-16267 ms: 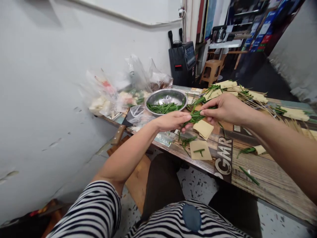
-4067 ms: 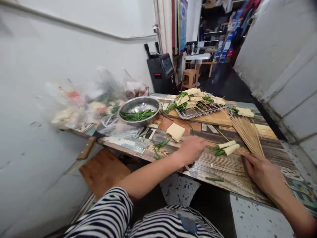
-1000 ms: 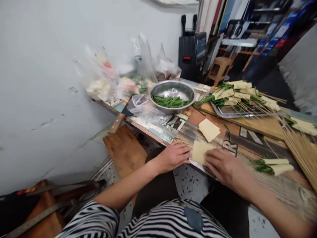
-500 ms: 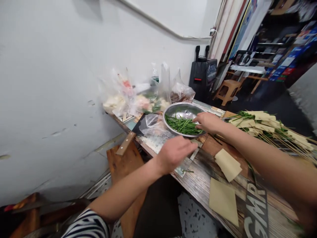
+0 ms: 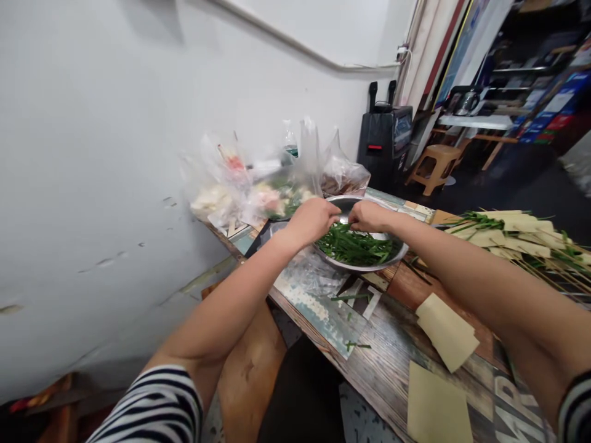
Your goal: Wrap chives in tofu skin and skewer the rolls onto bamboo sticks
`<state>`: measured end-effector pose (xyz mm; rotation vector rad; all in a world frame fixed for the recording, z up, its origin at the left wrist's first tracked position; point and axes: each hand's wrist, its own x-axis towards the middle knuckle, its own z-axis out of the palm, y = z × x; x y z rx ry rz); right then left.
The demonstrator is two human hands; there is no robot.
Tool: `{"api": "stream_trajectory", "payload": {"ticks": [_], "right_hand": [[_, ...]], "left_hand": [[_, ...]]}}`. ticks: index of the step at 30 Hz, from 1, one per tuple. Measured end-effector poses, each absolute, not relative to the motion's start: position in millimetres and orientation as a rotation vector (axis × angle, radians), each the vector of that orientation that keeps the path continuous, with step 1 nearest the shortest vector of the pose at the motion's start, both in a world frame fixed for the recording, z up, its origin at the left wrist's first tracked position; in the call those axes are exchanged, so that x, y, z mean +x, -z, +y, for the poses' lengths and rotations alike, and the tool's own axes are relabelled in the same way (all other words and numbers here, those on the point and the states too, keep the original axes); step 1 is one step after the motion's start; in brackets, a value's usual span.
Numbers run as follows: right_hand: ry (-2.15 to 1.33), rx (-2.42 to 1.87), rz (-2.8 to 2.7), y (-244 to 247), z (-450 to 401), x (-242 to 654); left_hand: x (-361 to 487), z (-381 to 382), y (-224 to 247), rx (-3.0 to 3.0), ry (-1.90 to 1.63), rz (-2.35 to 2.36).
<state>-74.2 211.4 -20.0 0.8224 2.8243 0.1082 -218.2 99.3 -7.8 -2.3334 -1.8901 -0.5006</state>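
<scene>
A steel bowl (image 5: 364, 268) holds a heap of cut green chives (image 5: 357, 245). Over its left rim is my left hand (image 5: 314, 220), thumb and fingers pinched together; whatever they hold is too small to make out. My right hand (image 5: 369, 216) reaches in from the other side, its curled fingertips closed at the top of the chives. The two hands almost meet above the bowl. Nearer on the wood-patterned table (image 5: 369, 329) lie stacked tofu skin sheets (image 5: 447, 332) and another tofu skin sheet (image 5: 438, 406).
Skewers of tofu skin and greens (image 5: 521, 237) are piled at the right. Plastic bags of food (image 5: 258, 191) stand along the wall, beside a bag with brown contents (image 5: 344, 175). A black speaker (image 5: 385, 144) and a plastic stool (image 5: 434, 166) are beyond the table.
My left hand has risen from near the table's front edge to the bowl. My right hand has shifted within the bowl, fingers now curled. The view has shifted slightly.
</scene>
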Motion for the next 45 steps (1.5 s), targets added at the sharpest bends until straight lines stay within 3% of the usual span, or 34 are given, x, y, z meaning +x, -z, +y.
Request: {"api": "stream_trajectory", "payload": {"ticks": [6, 17, 26, 28, 31, 35, 39, 45], "right_hand": [[-0.270, 0.625, 2.879, -19, 198, -76], [-0.248, 0.728, 2.893, -26, 198, -68], [0.118, 0.875, 2.966, -40, 200, -58], [0.356, 0.959, 2.963, -46, 199, -55], [0.987, 1.153, 2.892, -50, 196, -50], [1.595, 1.332, 2.752, -48, 192, -47], [1.959, 1.475, 2.549, -48, 185, -50], [2.221, 1.801, 2.426, -40, 175, -49]], "left_hand": [[-209, 108, 5, -2.392, 0.369, -1.990], [-202, 122, 8, -2.562, 0.433, -2.026], [-204, 127, -7, -2.537, 0.769, -1.899], [-206, 128, -8, -2.498, 0.981, -1.931], [-210, 130, -7, -2.445, 1.343, -1.979], [-208, 128, -1, -2.332, 1.418, -1.886], [-189, 123, 8, -2.140, 1.423, -1.875], [-164, 123, 22, -2.139, 1.516, -1.934]]}}
